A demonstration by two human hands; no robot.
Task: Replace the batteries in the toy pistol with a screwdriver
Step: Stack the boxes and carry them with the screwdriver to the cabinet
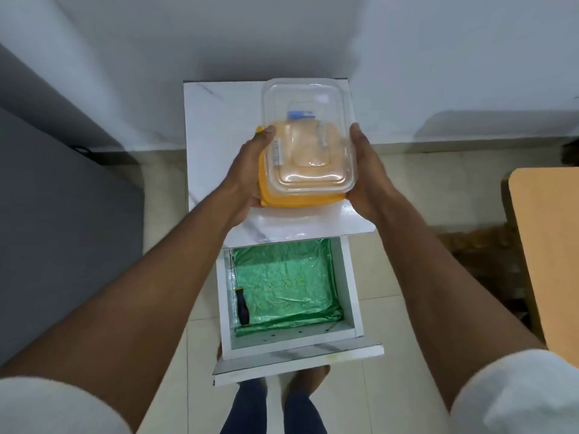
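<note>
A clear plastic container sits on top of an orange box, and I hold the stack from both sides above a small white cabinet top. My left hand grips its left side, my right hand its right side. Inside the clear container lie a blue-capped item and what look like batteries, blurred. A screwdriver with a black handle lies at the left of the open drawer, which is lined with green foil. No toy pistol is visible.
The drawer stands pulled out toward me, its front panel above my feet. A wooden table edge is at the right, a grey surface at the left. White wall behind the cabinet.
</note>
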